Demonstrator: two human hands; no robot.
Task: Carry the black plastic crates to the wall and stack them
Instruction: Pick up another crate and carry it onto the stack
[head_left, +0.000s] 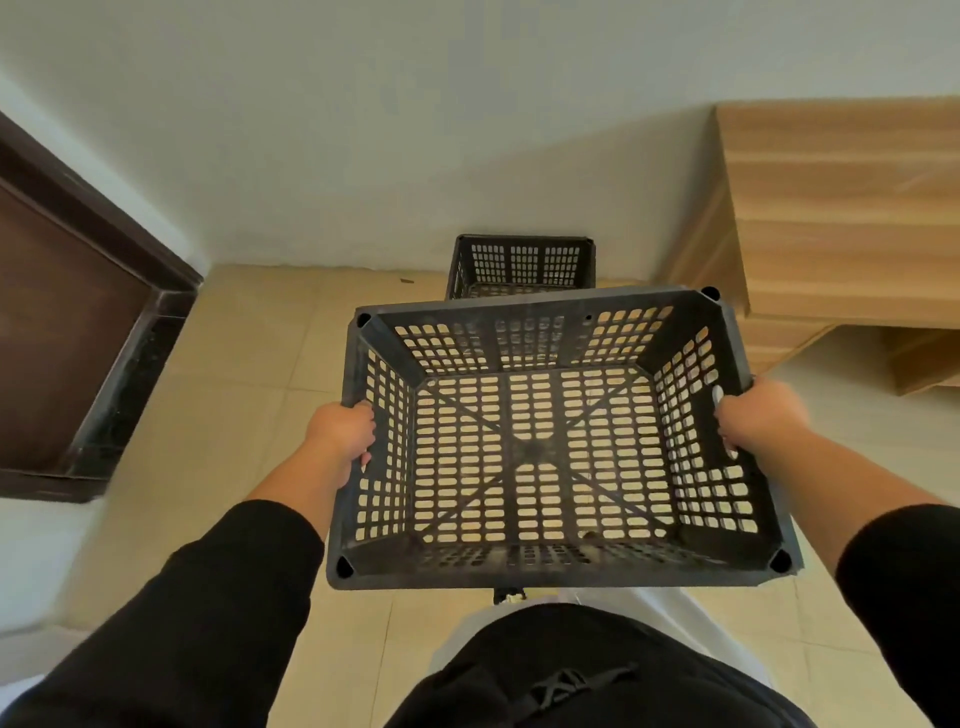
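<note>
I hold an empty black plastic crate (540, 571) in the air in front of my body, its perforated bottom showing the floor through it. My left hand (340, 436) grips its left rim, fingers curled over the edge. My right hand (761, 415) grips the right rim at the handle slot. Beyond it, a second black crate (522, 260) stands on the floor against the white wall (415, 156); the held crate hides its near part.
A dark brown door with frame (78, 322) is on the left. A light wooden cabinet (841, 208) stands on the right against the wall. Beige tiled floor (249, 364) lies between them. My black sleeves and dark clothing fill the bottom.
</note>
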